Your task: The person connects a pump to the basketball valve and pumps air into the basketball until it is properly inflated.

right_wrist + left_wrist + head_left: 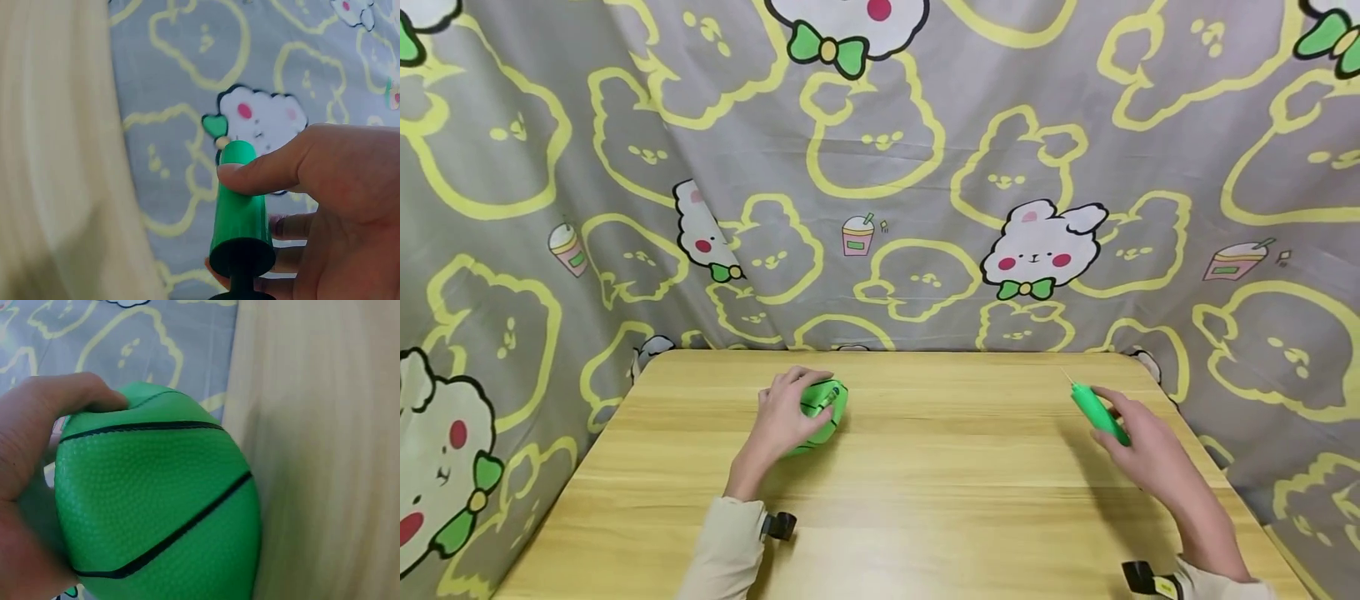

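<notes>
On the left of the table, my left hand (786, 410) grips a soft, partly deflated green ball (837, 423) with black seam lines. Its skin dents under a fingertip in the left wrist view, where the ball (156, 494) fills the middle beside the tabletop. Over the table's right side, my right hand (1146, 446) holds a small green hand pump (1097, 412). A thin needle (1067, 377) sticks out of the pump's far end. The right wrist view shows the thumb along the green barrel (240, 215), and a black collar (242, 256) at the near end.
The wooden table (925, 500) reaches back to a grey curtain (925, 192) with yellow outlines and white cartoon animals, which also hangs along both sides. Each wrist wears a small black camera, the left one (781, 525) and the right one (1138, 577) over beige sleeves.
</notes>
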`<action>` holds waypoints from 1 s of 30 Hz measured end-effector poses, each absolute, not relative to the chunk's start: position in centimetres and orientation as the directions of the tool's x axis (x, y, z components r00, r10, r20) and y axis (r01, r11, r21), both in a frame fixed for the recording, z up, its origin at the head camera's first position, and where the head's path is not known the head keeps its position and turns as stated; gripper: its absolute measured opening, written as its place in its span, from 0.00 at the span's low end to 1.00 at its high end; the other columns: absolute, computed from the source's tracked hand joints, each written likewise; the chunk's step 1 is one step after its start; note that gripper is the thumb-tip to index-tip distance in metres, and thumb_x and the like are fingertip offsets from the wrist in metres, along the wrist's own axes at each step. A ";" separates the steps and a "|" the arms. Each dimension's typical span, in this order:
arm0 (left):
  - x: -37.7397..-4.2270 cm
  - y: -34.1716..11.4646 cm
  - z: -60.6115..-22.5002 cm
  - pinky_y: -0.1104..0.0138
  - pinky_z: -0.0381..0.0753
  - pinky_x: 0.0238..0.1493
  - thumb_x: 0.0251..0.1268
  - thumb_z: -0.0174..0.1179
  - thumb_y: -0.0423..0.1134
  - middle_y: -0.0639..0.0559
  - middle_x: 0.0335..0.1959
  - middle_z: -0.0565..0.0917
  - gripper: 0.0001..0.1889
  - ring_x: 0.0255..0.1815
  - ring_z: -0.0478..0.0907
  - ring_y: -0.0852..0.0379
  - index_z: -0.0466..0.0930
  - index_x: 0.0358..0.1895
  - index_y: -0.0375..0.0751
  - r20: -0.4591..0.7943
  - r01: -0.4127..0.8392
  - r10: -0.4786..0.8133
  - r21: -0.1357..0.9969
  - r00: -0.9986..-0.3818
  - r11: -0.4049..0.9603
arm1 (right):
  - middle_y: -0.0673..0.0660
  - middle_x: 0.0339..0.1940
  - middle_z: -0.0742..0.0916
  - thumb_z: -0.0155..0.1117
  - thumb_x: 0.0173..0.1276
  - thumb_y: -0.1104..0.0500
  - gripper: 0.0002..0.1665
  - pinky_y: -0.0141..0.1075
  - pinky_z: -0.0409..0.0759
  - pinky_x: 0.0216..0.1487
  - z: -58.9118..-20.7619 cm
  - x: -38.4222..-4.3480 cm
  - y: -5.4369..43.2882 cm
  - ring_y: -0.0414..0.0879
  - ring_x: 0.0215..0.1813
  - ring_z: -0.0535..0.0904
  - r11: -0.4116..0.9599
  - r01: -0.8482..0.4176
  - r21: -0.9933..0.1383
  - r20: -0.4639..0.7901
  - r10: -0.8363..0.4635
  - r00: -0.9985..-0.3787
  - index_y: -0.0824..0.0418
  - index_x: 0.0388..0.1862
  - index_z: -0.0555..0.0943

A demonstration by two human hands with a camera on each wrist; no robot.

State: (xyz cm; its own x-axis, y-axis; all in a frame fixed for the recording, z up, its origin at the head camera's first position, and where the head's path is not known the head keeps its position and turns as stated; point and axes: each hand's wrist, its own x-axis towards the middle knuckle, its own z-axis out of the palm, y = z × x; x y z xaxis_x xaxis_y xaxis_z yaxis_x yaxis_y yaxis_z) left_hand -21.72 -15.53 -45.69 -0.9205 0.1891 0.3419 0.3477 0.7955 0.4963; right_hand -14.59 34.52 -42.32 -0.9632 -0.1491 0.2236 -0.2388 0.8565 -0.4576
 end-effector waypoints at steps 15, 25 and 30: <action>-18.8 -11.4 -46.1 0.41 0.68 0.55 0.60 0.71 0.47 0.51 0.55 0.79 0.24 0.54 0.75 0.49 0.82 0.60 0.51 0.447 0.555 0.342 0.546 -0.827 0.628 | 0.64 0.53 0.85 0.72 0.67 0.67 0.31 0.44 0.79 0.39 -38.7 -14.6 28.3 0.58 0.48 0.81 0.787 -0.377 -0.488 0.506 -0.096 -0.857 0.61 0.68 0.77; -16.7 -11.1 -46.1 0.40 0.62 0.61 0.68 0.67 0.52 0.55 0.54 0.83 0.15 0.57 0.75 0.49 0.87 0.54 0.55 0.359 0.530 0.390 0.535 -0.848 0.659 | 0.58 0.50 0.88 0.77 0.60 0.69 0.32 0.28 0.75 0.41 -38.3 -13.5 26.8 0.51 0.44 0.83 0.778 -0.458 -0.430 0.576 -0.154 -0.802 0.59 0.65 0.81; -16.3 -10.6 -45.5 0.45 0.64 0.56 0.63 0.70 0.52 0.62 0.44 0.83 0.10 0.50 0.75 0.55 0.87 0.45 0.59 0.370 0.492 0.340 0.486 -0.865 0.722 | 0.55 0.49 0.88 0.78 0.59 0.69 0.32 0.36 0.79 0.41 -38.6 -13.3 26.3 0.49 0.44 0.83 0.784 -0.469 -0.406 0.564 -0.189 -0.804 0.59 0.64 0.82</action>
State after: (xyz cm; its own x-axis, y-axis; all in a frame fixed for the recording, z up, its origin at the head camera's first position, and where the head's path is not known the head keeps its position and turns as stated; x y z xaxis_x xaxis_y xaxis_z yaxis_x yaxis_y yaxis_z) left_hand -16.33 -10.58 -45.50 -0.8647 0.3396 0.3701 0.4918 0.7221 0.4865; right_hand -13.25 26.32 -38.55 -0.8039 -0.1893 0.5639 -0.4694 0.7842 -0.4058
